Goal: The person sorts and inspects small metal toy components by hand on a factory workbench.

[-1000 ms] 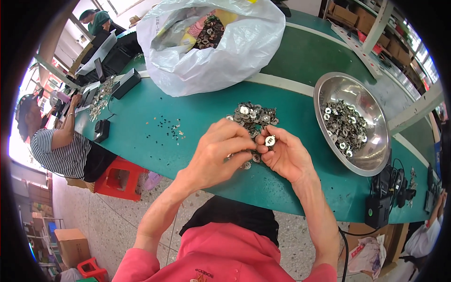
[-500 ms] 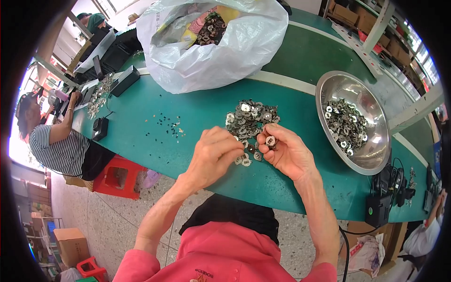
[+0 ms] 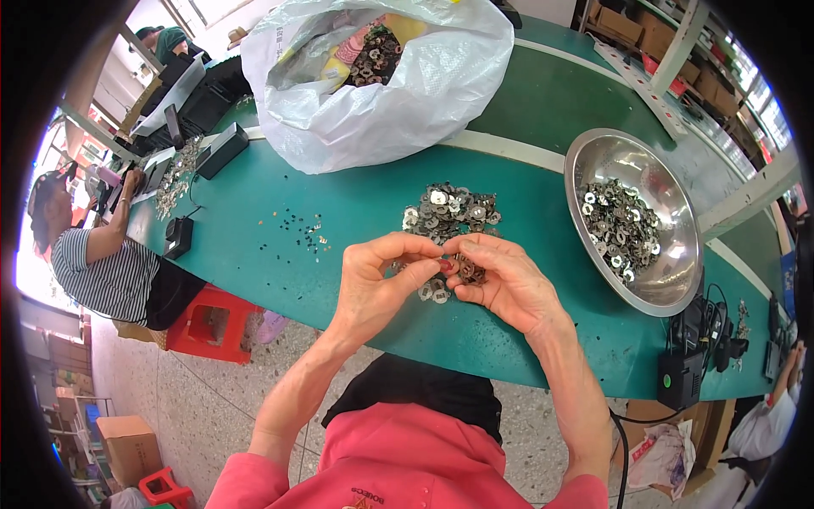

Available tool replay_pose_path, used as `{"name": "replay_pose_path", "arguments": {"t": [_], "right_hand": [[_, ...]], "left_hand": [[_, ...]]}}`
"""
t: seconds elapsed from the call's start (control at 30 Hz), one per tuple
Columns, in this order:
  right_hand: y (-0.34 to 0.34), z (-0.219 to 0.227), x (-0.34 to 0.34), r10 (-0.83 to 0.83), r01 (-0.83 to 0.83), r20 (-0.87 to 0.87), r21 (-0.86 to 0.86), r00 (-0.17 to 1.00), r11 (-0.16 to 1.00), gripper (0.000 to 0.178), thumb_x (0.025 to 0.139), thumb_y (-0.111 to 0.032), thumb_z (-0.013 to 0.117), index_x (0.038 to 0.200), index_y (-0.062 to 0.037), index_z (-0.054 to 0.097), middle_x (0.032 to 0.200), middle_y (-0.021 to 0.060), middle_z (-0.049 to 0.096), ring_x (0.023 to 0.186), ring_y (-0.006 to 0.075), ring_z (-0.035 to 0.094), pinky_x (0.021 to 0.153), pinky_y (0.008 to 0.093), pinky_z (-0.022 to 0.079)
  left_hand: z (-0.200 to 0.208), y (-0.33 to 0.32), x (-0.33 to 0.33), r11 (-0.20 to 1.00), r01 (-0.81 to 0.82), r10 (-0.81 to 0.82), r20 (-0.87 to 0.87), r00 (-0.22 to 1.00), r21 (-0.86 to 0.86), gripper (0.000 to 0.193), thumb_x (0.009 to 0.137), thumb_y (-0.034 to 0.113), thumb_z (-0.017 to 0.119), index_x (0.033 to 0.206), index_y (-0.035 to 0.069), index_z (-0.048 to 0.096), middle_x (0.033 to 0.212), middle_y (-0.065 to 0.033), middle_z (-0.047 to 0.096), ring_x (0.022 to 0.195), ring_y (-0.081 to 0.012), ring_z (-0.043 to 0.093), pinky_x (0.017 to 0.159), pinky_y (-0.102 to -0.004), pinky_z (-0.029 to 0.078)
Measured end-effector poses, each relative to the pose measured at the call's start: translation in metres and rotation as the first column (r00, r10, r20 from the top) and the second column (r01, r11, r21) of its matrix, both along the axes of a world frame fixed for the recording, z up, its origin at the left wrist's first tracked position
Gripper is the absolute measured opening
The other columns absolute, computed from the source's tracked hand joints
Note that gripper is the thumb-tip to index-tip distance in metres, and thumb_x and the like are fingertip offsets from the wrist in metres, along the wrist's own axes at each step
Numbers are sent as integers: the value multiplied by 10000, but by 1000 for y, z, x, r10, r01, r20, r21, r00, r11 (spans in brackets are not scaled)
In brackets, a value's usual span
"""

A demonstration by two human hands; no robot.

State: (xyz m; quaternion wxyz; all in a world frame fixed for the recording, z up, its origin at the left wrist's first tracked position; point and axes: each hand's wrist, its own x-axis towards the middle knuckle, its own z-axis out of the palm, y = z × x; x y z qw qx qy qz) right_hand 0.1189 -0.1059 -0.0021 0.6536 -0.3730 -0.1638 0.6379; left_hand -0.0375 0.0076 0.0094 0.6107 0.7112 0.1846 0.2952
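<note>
Head view: left hand and right hand meet at the fingertips over the table. Right fingers curl around a few metal pieces. Left thumb and forefinger come together at a small reddish spot, too small to identify; cannot tell if they pinch anything. Pile of flat metal parts on the table, just beyond the hands. Steel bowl with similar parts to the right, tilted. White plastic bag beyond the pile, open, more parts inside. Small dark bits scattered left.
</note>
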Motion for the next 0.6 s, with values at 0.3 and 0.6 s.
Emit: {"name": "replay_pose_path", "arguments": {"t": [0.3, 0.6], "right_hand": [[-2, 2, -4, -29, 25, 111, 38, 993, 999, 269, 885, -196, 668, 1055, 1, 606, 898, 66, 645, 776, 129, 647, 695, 229, 558], [-1, -5, 4, -167, 167, 1, -3, 986, 986, 170, 891, -150, 643, 993, -18, 611, 884, 79, 649, 741, 121, 637, 647, 224, 553]], "left_hand": [[2, 0, 11, 936, -27, 26, 6, 1000, 352, 142, 761, -42, 669, 890, 12, 692, 856, -64, 639, 841, -175, 594, 697, -291, 490], [6, -3, -2, 721, 37, 63, -118, 991, 692, 244, 664, 10, 741, 897, 51, 683, 935, -48, 595, 912, -236, 553, 763, -346, 444]]}}
